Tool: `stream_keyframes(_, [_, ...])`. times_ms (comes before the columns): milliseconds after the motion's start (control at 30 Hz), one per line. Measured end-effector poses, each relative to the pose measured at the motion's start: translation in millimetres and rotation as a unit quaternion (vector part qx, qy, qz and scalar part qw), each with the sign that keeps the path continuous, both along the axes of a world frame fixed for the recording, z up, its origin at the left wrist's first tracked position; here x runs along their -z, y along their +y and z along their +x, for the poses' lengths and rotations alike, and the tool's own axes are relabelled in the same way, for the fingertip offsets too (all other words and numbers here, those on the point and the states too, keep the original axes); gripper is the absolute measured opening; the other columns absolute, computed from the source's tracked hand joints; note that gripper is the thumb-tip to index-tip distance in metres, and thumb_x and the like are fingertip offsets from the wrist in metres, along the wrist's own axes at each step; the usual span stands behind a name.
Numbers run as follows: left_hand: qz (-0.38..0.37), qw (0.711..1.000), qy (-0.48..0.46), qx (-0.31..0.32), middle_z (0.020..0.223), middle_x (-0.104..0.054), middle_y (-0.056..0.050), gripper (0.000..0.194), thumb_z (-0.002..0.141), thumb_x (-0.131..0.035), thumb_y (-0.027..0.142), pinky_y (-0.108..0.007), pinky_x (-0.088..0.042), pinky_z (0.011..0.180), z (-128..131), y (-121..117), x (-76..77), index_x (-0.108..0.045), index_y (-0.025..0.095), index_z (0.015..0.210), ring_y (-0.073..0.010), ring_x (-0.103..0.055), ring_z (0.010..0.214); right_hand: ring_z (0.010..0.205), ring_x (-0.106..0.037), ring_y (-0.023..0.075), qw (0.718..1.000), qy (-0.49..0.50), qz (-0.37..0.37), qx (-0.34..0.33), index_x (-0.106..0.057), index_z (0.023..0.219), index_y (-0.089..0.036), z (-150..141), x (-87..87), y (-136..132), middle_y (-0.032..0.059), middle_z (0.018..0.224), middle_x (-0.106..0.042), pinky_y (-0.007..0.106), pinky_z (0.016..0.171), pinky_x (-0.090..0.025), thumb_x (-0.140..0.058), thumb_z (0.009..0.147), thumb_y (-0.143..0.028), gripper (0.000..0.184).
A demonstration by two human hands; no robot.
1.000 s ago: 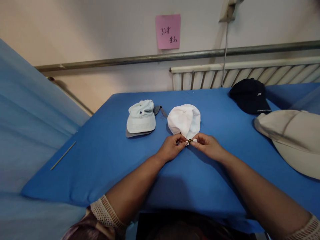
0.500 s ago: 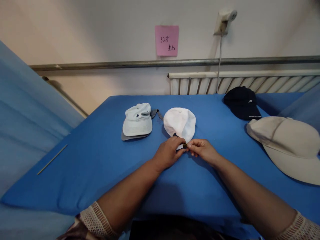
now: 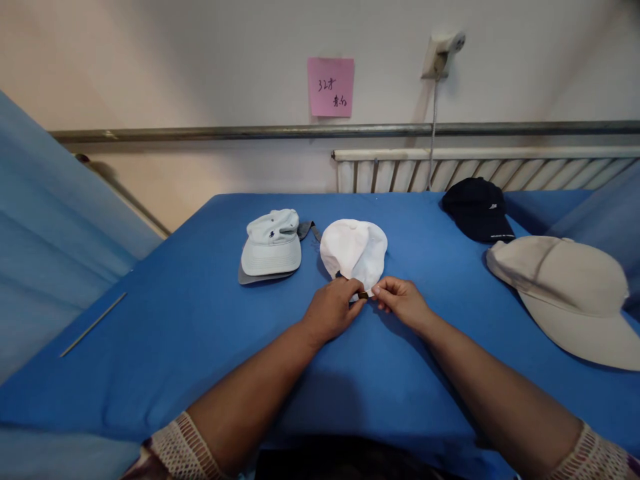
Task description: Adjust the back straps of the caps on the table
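A white cap [image 3: 353, 243] lies on the blue-covered bed [image 3: 210, 360] with its back strap toward me. My left hand [image 3: 333, 308] is closed on the strap beside a small dark buckle [image 3: 363, 295]. Just right of the buckle, my right hand [image 3: 403, 301] pinches the strap between thumb and fingers. The cap's brim is hidden from view. To the left sits a pale blue cap [image 3: 273, 245] with a small dark emblem, stacked on a grey cap [image 3: 245, 276].
At the right lie a navy cap [image 3: 477, 208] and a large beige cap [image 3: 575, 287]. A thin stick [image 3: 93, 325] rests near the left edge. Behind the bed are a radiator [image 3: 400, 170], a metal rail [image 3: 240, 133] and a pink note [image 3: 331, 87]. A blue curtain [image 3: 55, 213] hangs at left.
The strap and buckle have shifted slightly left with my hands, and less strap shows between them. My view has also moved a little. Both hands keep their hold.
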State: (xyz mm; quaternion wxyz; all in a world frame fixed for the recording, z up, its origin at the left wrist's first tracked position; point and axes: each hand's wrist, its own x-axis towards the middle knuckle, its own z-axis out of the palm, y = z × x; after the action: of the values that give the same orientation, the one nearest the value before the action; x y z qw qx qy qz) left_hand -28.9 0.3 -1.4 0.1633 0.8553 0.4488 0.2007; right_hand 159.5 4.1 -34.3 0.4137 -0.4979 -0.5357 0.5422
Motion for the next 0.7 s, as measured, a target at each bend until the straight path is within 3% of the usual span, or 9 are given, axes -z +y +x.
stream_keyframes(300, [-0.075, 0.988, -0.133, -0.028, 0.087, -0.071, 0.000, 0.007, 0.084, -0.062, 0.025, -0.026, -0.046, 0.071, -1, 8, 10.3, -0.064, 0.021, 0.090, -0.0154, -0.064, 0.080, 0.047, -0.054, 0.0106, 0.999, 0.038, -0.012, -0.005, -0.062, 0.072, -0.018, -3, 1.4, 1, -0.0029, 0.052, -0.059, 0.024, 0.049, -0.042, -0.068, 0.073, -0.044, 0.027])
stream_keyframes(400, [-0.082, 0.980, -0.178, -0.045, 0.085, -0.070, 0.000, 0.008, 0.084, -0.063, 0.027, -0.025, -0.047, 0.070, 0, 8, 10.7, -0.064, 0.020, 0.088, -0.0143, -0.064, 0.078, 0.048, -0.057, 0.0109, 0.994, 0.087, -0.058, 0.026, -0.059, 0.076, -0.018, -6, -3.1, -2, -0.0034, 0.056, -0.061, 0.023, 0.049, -0.045, -0.075, 0.070, -0.038, 0.026])
stream_keyframes(467, [-0.078, 0.976, -0.192, -0.062, 0.083, -0.069, 0.001, 0.009, 0.084, -0.063, 0.028, -0.024, -0.047, 0.068, 0, 6, 9.6, -0.063, 0.019, 0.087, -0.0133, -0.064, 0.074, 0.053, -0.060, 0.0113, 0.982, 0.139, -0.116, 0.045, -0.059, 0.081, -0.018, -7, -8.1, -6, -0.0018, 0.066, -0.064, 0.023, 0.050, -0.048, -0.078, 0.069, -0.033, 0.028])
stream_keyframes(567, [-0.071, 0.975, -0.193, -0.088, 0.078, -0.068, 0.002, 0.011, 0.083, -0.063, 0.030, -0.023, -0.045, 0.063, 0, 5, 8.1, -0.060, 0.019, 0.084, -0.0115, -0.060, 0.066, 0.061, -0.064, 0.0107, 0.955, 0.228, -0.190, 0.016, -0.063, 0.089, -0.016, -8, -13.3, -12, 0.0026, 0.080, -0.068, 0.023, 0.055, -0.052, -0.079, 0.072, -0.029, 0.027])
stream_keyframes(700, [-0.068, 0.974, -0.187, -0.103, 0.073, -0.065, 0.003, 0.014, 0.083, -0.063, 0.032, -0.022, -0.043, 0.057, 0, 4, 8.4, -0.059, 0.019, 0.081, -0.0091, -0.053, 0.056, 0.066, -0.062, 0.0079, 0.922, 0.333, -0.197, -0.004, -0.066, 0.087, -0.014, -11, -10.5, -12, 0.0008, 0.077, -0.067, 0.021, 0.065, -0.053, -0.081, 0.070, -0.021, 0.023])
